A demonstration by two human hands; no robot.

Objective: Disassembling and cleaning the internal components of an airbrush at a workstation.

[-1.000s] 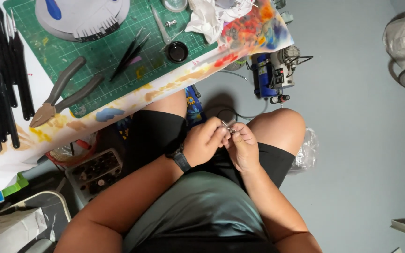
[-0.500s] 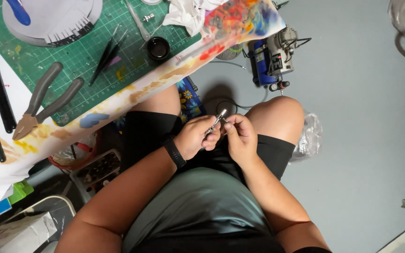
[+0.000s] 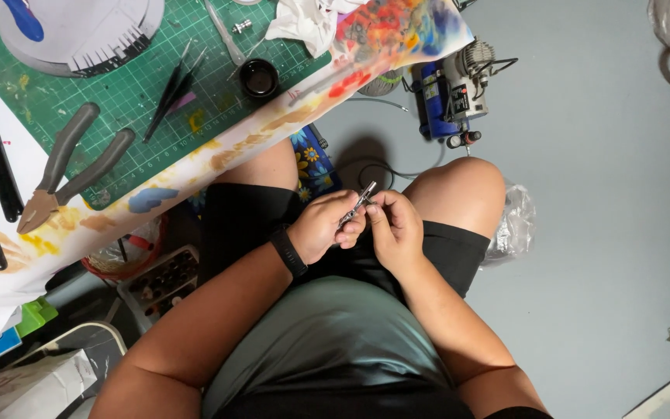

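Observation:
I sit with both hands together over my lap. My left hand (image 3: 326, 226), with a black band on its wrist, is closed around a small silver metal tool (image 3: 357, 206) that looks like an airbrush, its tip pointing up and away from me. My right hand (image 3: 394, 230) pinches the same tool near its upper end with thumb and fingers. Most of the tool's body is hidden inside my left fist.
On the paint-stained table lies a green cutting mat (image 3: 129, 93) with grey-handled pliers (image 3: 67, 167), tweezers (image 3: 172, 89), a small black cup (image 3: 259, 77) and a crumpled white tissue (image 3: 304, 19). A blue compressor (image 3: 451, 93) stands on the grey floor beyond my knee.
My hands have stayed together over my lap; the silver tool now sticks up more visibly between them. The view has shifted slightly.

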